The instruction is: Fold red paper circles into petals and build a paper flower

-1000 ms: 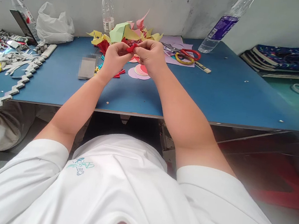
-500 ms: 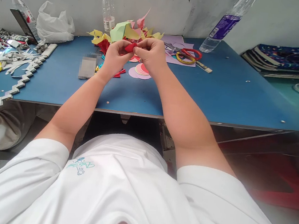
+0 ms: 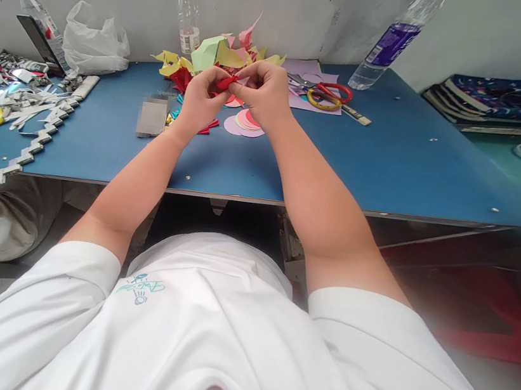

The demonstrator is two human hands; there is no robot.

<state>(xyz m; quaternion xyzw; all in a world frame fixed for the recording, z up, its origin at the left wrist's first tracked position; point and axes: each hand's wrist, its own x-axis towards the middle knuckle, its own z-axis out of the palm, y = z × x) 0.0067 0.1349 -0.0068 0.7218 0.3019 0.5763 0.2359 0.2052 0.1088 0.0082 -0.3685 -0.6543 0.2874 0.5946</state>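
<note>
Pinched between my two hands is a small red folded piece of paper (image 3: 227, 82). My left hand (image 3: 202, 98) is closed on its left side. My right hand (image 3: 268, 95) closes thumb and fingertips at its right end. Just beneath the hands lies a stack of round paper discs (image 3: 243, 124) in pink, yellow and lilac. Behind them rises a pile of yellow, green, pink and red paper shapes (image 3: 207, 53). Small red rolled paper pieces (image 3: 210, 127) rest beside my left wrist.
Red and yellow scissors (image 3: 326, 97) lie on lilac paper sheets (image 3: 306, 68) at the right. Bottles (image 3: 187, 16) and a white plastic bag (image 3: 96, 39) stand along the wall. A zigzag folded paper strip (image 3: 42, 137) and another person's leg (image 3: 2, 218) are at left.
My right hand has shifted slightly at the red paper, its fingers curling more. The thin light strand that showed above the fingertips no longer shows. My left hand stays nearly still.
</note>
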